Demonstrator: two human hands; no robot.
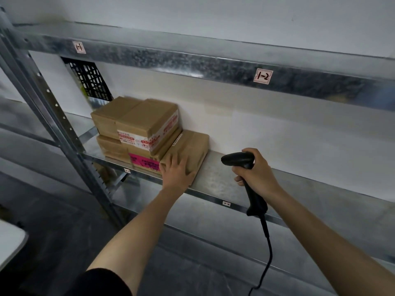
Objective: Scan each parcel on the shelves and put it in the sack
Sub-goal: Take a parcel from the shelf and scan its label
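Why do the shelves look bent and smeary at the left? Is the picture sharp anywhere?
Head view: the wide lens bows the upper shelf beam; the left upright and stacked parcels look smeared, probably by head motion; a pale glare patch sits on that beam; the scanner and the right hand gripping it look sharpest; lighting is dim, shadows soft.

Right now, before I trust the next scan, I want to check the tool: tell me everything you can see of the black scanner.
The scanner is a black, matte, plastic-looking handheld with a pistol shape. Its head points left toward the parcels; its handle slants down. The right hand grips it just below the head. A black cable leaves the handle's base and runs down out of view. It is held in the air in front of the shelf, touching nothing else.
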